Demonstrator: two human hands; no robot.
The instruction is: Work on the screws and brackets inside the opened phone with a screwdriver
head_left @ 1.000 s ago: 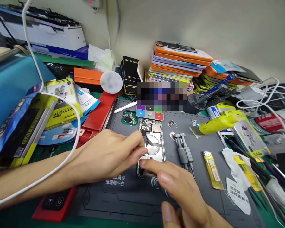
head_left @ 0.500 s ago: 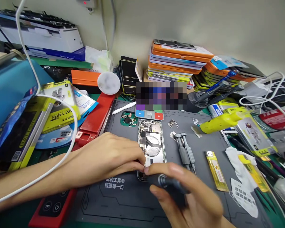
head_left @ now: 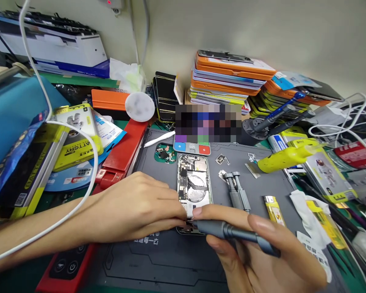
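Observation:
An opened phone (head_left: pixel 198 177) lies on the grey work mat (head_left: pixel 134 264), its circuit board and a round metal coil exposed. My left hand (head_left: pixel 146 203) rests at the phone's lower left edge with thumb and fingertips pressed together; whatever is between them is hidden. In my right hand (head_left: pixel 271 248) is a dark grey screwdriver (head_left: pixel 228 231), held between thumb and fingers and slanting down to the left. Its front end reaches the lower part of the phone, close to my left fingertips. The very tip cannot be made out.
Right of the phone lie more grey screwdrivers (head_left: pixel 238 191), a yellow lighter (head_left: pixel 274 211) and a yellow bottle (head_left: pixel 280 159). Small metal parts (head_left: pixel 222 158) and a green circuit board (head_left: pixel 165 153) sit nearby. A white cable (head_left: pixel 96 162) loops over my left forearm.
My right hand has shifted right and tilted the screwdriver flatter, so more of its shaft and the phone's lower end show. My left hand has barely moved.

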